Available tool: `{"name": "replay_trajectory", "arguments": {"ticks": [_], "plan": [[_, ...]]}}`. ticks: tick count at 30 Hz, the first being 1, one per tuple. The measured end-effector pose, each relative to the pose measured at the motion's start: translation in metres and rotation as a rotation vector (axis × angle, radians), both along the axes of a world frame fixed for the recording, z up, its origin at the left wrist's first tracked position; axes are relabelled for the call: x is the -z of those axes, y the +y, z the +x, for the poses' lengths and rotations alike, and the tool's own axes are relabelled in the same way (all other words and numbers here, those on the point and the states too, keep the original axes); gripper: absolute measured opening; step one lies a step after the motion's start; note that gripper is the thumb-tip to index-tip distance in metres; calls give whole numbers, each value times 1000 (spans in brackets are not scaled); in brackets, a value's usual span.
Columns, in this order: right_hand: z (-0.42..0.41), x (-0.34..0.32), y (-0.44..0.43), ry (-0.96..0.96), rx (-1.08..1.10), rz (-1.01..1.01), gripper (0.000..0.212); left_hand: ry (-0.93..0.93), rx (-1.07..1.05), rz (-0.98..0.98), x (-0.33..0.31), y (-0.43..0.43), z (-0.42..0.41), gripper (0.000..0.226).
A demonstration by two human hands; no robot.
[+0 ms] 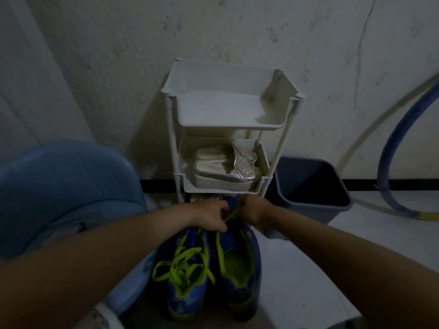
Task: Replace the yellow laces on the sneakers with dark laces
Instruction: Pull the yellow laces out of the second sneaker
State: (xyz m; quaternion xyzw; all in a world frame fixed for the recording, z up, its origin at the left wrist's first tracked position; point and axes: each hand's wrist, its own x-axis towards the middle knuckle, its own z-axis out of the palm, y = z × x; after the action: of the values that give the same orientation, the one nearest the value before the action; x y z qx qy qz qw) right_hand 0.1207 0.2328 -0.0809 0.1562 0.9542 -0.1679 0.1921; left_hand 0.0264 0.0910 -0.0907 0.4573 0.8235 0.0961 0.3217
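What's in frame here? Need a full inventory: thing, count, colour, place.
sneakers: 2, blue with yellow-green lining, side by side on the floor, bottom centre
yellow laces: loose across the left sneaker; one strand between the hands
shelf rack: 1, white, tiered, against the wall
platform sandals: 2, silver, second tier of the rack
bin: 1, dark grey, on the floor right of the rack
tub: 1, blue, far left
blue hose: 1, curving down the wall, right
cream hose: 1, beside the blue one
left hand: grips the strand
right hand: pinches the same strand
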Motion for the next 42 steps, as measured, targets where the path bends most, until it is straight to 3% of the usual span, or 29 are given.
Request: {"name": "replay_trajectory", "arguments": {"ticks": [2, 9, 13, 15, 17, 20, 22, 27, 30, 34, 37, 42], "plan": [[4, -6, 12, 3, 101, -26, 26, -10, 17, -21, 2, 2, 1, 29], [9, -2, 21, 48, 161, -147, 23, -61, -64, 60, 16, 5, -4, 11], [5, -3, 14, 128, 85, -195, 43, -17, -53, 63, 16, 6, -4, 13], [3, -5, 7, 126, 16, -212, 42, 33, -36, 78, 15, 7, -3, 13], [1, -4, 4, 82, -62, -157, 28, 49, -26, 100, 14, 6, -3, 9], [1, -2, 4, 12, -93, -25, 35, 26, -14, 119, 17, 4, -6, 13], [0, -2, 6, 75, -32, -44, 26, 13, -18, 117, 18, 3, -8, 18], [0, -18, 20, 363, 379, -200, 22, -52, -75, 122, 16, 4, -8, 21], [6, -20, 23, 294, 333, -150, 24, -76, -100, 132, 16, 4, -6, 20], [4, -13, 25, 302, 374, -177, 11, -138, -180, 162, 15, 4, -5, 21], [1, -15, 24, 313, 394, -234, 10, -203, -341, 302, 7, 8, -5, 16], [3, -17, 8, -1, 215, -338, 20, -329, -533, 538, -8, 13, -6, 18]]}}
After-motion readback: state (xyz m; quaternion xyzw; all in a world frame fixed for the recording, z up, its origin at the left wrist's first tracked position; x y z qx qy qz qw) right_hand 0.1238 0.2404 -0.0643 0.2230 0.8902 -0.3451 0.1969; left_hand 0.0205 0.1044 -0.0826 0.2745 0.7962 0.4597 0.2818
